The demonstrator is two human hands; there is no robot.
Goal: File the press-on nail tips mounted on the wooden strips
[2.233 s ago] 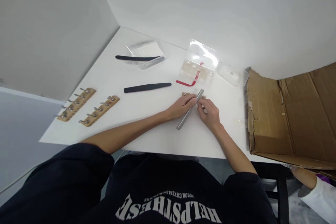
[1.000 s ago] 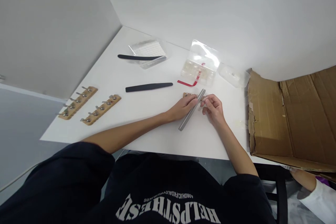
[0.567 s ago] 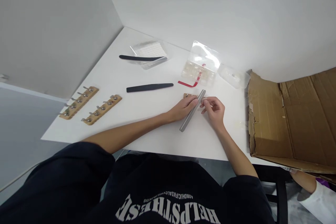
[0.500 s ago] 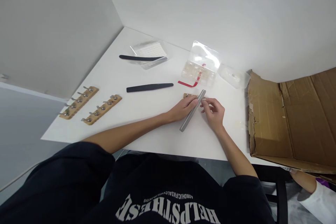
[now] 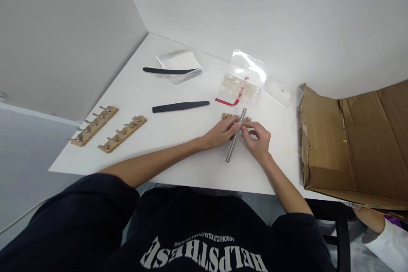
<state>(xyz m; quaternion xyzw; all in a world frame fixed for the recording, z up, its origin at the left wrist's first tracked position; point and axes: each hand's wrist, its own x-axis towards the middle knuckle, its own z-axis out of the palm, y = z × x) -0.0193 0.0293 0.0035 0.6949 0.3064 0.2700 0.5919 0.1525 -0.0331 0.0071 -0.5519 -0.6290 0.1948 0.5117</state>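
Observation:
My left hand (image 5: 221,132) and my right hand (image 5: 258,138) meet over the white table (image 5: 178,153). A long grey file (image 5: 235,141) stands between them, tilted and pinched in my left fingers. My right fingers are pinched close against the file's upper part on something too small to name. Just behind both hands lies a small wooden strip with metal pegs (image 5: 228,116), partly hidden by my fingers.
Two more wooden peg strips (image 5: 92,124) (image 5: 123,133) lie at the left edge. Two black files (image 5: 180,106) (image 5: 167,70), a clear bag (image 5: 180,61), clear plastic boxes (image 5: 244,78) (image 5: 283,90) and a red strip (image 5: 228,101) sit behind. A cardboard box (image 5: 353,140) stands right. Another person's arm (image 5: 379,223) shows bottom right.
The grey file has swung to a steeper, more upright line, its lower end shifting right. My right fingers have closed in against it. The rest lies as before.

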